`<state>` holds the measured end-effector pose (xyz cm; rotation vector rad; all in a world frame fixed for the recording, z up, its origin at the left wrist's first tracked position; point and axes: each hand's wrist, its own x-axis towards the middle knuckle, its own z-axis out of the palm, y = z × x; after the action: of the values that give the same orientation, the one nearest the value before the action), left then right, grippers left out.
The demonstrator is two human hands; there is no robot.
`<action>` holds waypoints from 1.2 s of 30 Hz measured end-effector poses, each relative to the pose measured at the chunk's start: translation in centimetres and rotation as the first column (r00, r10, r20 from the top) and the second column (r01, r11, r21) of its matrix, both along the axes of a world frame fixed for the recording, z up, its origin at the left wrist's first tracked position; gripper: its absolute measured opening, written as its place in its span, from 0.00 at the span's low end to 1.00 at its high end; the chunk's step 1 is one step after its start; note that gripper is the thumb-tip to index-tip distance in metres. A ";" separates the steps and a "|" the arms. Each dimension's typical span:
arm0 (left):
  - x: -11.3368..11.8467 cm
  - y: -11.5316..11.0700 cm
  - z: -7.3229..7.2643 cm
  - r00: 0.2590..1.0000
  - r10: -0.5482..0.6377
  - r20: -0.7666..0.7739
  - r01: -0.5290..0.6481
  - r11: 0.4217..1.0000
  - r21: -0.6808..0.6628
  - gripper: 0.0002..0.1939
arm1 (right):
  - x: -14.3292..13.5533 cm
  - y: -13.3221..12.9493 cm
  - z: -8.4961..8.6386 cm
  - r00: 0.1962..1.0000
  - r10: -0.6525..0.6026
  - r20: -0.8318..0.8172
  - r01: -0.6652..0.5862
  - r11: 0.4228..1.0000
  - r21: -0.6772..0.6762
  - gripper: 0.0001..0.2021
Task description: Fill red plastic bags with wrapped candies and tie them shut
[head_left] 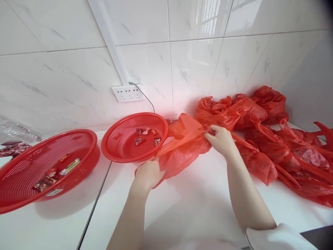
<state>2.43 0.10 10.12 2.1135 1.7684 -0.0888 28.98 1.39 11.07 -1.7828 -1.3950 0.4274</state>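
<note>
A thin red plastic bag [179, 152] is stretched between my two hands above the white table. My left hand [148, 173] grips its lower left side, the fingers mostly covered by the plastic. My right hand [220, 139] pinches the bag's upper right edge with thumb and fingers. Just left of the bag, a round red basket [111, 139] holds several small wrapped snacks [139, 140] at its bottom. Whatever may be inside the bag is hidden.
A second red basket [23, 173] with several wrapped pieces stands at the left, beside clear plastic packaging [19, 133]. Several filled red bags [270, 146] crowd the right side. A power strip [128, 93] with a cable is on the tiled wall behind.
</note>
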 end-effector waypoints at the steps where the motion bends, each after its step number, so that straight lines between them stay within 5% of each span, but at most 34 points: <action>1: 0.2 -0.1 0.1 1.000 -0.004 0.020 0.004 1.000 0.015 0.17 | 0.2 0.0 0.0 1.000 0.001 -0.006 -0.002 1.000 -0.030 0.11; 4: 1.4 -0.5 0.2 0.976 -0.118 0.184 0.092 0.986 0.141 0.19 | -0.3 -0.1 0.1 0.967 0.175 -0.184 -0.197 0.974 -0.114 0.05; 6: 2.3 -0.7 -0.4 0.927 -0.211 0.311 0.149 0.966 0.213 0.20 | -1.2 -0.3 0.3 0.875 0.344 -0.340 -0.400 0.910 -0.108 0.06; 9: 3.1 -0.1 -2.1 0.901 -0.298 0.314 0.261 0.953 0.156 0.21 | -2.0 -0.6 0.3 0.782 0.473 -0.405 -0.552 0.828 -0.099 0.07; 13: 2.7 1.5 -3.6 0.942 -0.332 0.036 0.331 0.943 0.032 0.21 | -1.4 -0.7 0.1 0.898 0.371 -0.237 -0.394 0.917 -0.058 0.03; 16: 2.0 2.0 -3.4 0.968 -0.249 0.031 0.250 0.968 -0.019 0.21 | -0.1 -0.8 -0.1 0.923 0.336 -0.188 -0.345 0.938 -0.021 0.04; 21: 0.7 1.4 -3.3 0.972 -0.234 0.007 0.233 0.964 -0.126 0.14 | 3.2 -0.7 -0.7 0.972 0.141 0.187 -0.081 0.950 -0.300 0.08; 23: 0.0 0.9 -3.9 0.965 -0.263 -0.019 0.259 0.958 -0.120 0.12 | 4.2 -1.4 -0.5 0.935 0.198 0.295 -0.071 0.918 -0.391 0.12; 25: -0.4 0.4 -4.5 0.959 -0.280 -0.044 0.276 0.957 -0.088 0.11 | 4.2 -3.0 0.2 0.884 0.341 0.321 -0.223 0.909 -0.353 0.19; 27: -0.6 -0.2 -5.2 0.954 -0.295 -0.059 0.292 0.955 -0.060 0.12 | 2.8 -5.4 1.3 0.810 0.491 0.320 -0.460 0.871 -0.172 0.26; 30: -0.2 -0.7 -6.1 0.942 -0.326 -0.074 0.329 0.944 0.030 0.14 | -1.1 -8.7 2.2 0.697 0.661 0.279 -0.702 0.707 0.080 0.14; 33: 0.6 -0.9 -6.8 0.944 -0.319 -0.081 0.325 0.943 0.069 0.15 | -5.0 -9.4 0.0 0.488 0.826 0.284 -0.824 0.543 -0.164 0.14; 35: 0.9 -1.1 -7.0 0.954 -0.292 -0.062 0.295 0.954 0.043 0.15 | -6.6 -8.2 -2.9 0.442 0.844 0.305 -0.768 0.531 -0.357 0.14; 36: 1.0 -1.2 -7.1 0.958 -0.284 -0.047 0.286 0.958 0.035 0.15 | -7.0 -7.4 -4.4 0.487 0.808 0.331 -0.690 0.588 -0.421 0.14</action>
<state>3.40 -1.08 3.06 2.4005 1.4862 -0.1763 22.00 -5.97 6.63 -1.3753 -2.6360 0.6350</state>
